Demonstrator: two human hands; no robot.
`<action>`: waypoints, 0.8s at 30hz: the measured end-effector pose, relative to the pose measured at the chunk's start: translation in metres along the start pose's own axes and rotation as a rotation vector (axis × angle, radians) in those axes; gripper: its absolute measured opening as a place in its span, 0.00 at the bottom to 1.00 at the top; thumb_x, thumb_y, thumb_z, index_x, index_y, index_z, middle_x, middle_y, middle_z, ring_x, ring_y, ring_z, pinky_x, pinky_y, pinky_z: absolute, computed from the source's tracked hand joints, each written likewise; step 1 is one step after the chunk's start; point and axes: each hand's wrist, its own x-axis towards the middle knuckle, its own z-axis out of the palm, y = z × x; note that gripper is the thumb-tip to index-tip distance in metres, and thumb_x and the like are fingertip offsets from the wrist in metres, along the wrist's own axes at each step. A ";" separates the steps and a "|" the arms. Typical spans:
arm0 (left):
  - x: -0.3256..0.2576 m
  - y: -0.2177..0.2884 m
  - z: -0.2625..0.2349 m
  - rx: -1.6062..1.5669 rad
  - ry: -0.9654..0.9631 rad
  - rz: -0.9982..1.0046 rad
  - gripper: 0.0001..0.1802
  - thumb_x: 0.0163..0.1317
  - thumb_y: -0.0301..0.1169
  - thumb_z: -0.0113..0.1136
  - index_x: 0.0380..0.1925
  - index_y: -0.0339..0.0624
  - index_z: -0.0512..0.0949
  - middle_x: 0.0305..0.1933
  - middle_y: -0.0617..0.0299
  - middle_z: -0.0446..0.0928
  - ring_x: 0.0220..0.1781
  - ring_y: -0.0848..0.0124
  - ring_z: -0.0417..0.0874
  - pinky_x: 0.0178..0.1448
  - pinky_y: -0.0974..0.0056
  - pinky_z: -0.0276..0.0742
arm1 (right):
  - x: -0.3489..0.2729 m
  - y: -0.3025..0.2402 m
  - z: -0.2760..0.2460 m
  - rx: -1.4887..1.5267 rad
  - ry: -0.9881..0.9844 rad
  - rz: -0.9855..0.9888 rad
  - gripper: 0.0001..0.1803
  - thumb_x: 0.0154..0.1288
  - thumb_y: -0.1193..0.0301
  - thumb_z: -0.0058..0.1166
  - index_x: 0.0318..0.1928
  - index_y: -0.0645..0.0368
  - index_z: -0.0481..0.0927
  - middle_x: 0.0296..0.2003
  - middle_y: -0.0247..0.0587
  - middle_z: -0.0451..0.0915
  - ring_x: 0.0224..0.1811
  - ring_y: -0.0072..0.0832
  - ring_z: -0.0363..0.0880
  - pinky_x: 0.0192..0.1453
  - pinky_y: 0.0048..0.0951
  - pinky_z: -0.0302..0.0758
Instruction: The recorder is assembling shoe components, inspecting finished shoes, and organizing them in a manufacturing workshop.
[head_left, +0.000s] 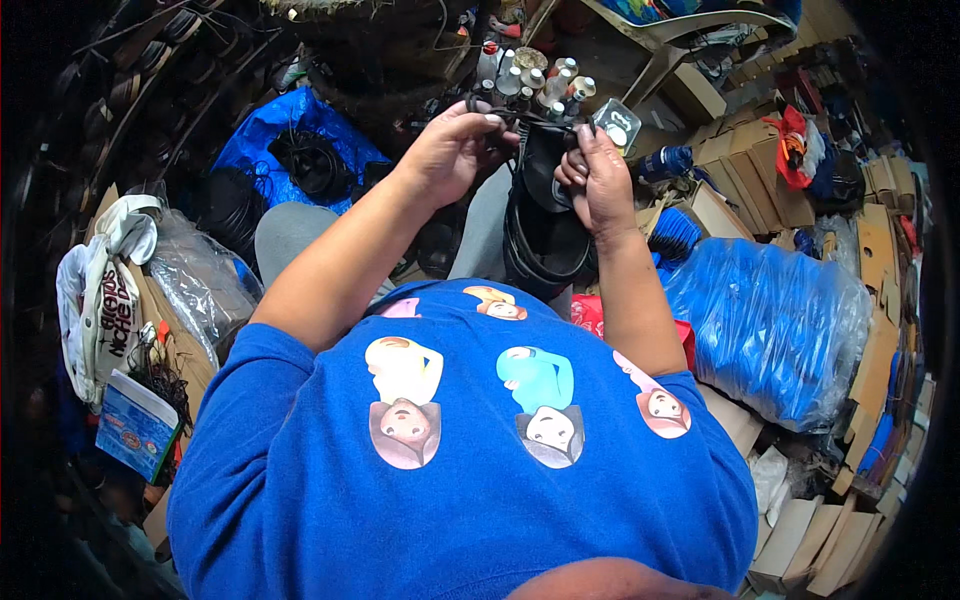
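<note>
left hand (452, 150): at 12 o'clock of frame, fingers curled tight on a thin black cord (520, 118) at the top of the black shoe piece (545, 215); grasping, not loose.
right hand (597, 178): just right of the left, thumb and fingers pinched on the upper edge of the same black piece, palm against its side.
black shoe piece: hangs between both hands over the lap, upright-ish, dark loops of strap at its lower end; exact make-up hard to tell, all black on black.
bottles: cluster of small capped bottles (540, 80) at 12 o'clock, just beyond the knuckles, near touching dist.
risk 1: a hard tug on the cord could swing a hand fwd into the bottles and tip them; cause = they stand so close behind the work.
risk 2: cord may slip from the left pinch, since the grip is fingertip-only and the cord is thin.
risk 3: the piece could drop to the cluttered floor if the right pinch eases; lost among dark stuff at 10 o'clock.
surrounds: blue plastic bag of blue parts (770, 325) at 3 o'clock, cardboard boxes (730, 150) at 2 o'clock.
</note>
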 end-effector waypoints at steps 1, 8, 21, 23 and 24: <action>-0.001 0.006 -0.011 0.133 -0.076 0.046 0.16 0.51 0.23 0.59 0.41 0.42 0.70 0.34 0.63 0.76 0.37 0.72 0.77 0.44 0.68 0.70 | 0.000 -0.001 0.004 0.028 -0.010 0.006 0.07 0.68 0.67 0.44 0.32 0.52 0.66 0.15 0.23 0.54 0.16 0.14 0.52 0.25 0.20 0.55; 0.001 0.034 -0.051 0.758 0.126 0.294 0.22 0.48 0.18 0.59 0.46 0.39 0.68 0.38 0.61 0.75 0.35 0.75 0.76 0.40 0.69 0.73 | 0.012 -0.007 -0.021 0.580 -0.039 0.122 0.13 0.68 0.61 0.42 0.29 0.53 0.67 0.14 0.24 0.54 0.15 0.17 0.51 0.27 0.22 0.55; 0.000 0.102 0.046 0.326 -0.283 0.373 0.15 0.65 0.34 0.49 0.49 0.39 0.69 0.31 0.62 0.70 0.36 0.69 0.73 0.44 0.60 0.71 | 0.012 -0.023 -0.016 0.404 0.124 -0.012 0.15 0.70 0.59 0.37 0.32 0.55 0.67 0.22 0.31 0.62 0.26 0.23 0.63 0.41 0.33 0.64; -0.007 0.105 0.100 0.660 -0.318 0.357 0.15 0.65 0.34 0.48 0.48 0.39 0.70 0.34 0.61 0.74 0.37 0.71 0.75 0.42 0.65 0.72 | 0.014 -0.035 0.001 0.372 0.081 -0.058 0.14 0.70 0.59 0.37 0.32 0.54 0.67 0.23 0.30 0.63 0.27 0.23 0.64 0.43 0.36 0.65; -0.013 0.108 0.128 0.826 -0.315 0.339 0.12 0.65 0.32 0.47 0.45 0.38 0.72 0.32 0.63 0.74 0.34 0.75 0.75 0.38 0.71 0.71 | 0.014 -0.041 0.007 0.350 0.098 -0.083 0.14 0.70 0.59 0.36 0.32 0.53 0.67 0.23 0.30 0.63 0.27 0.24 0.65 0.44 0.37 0.65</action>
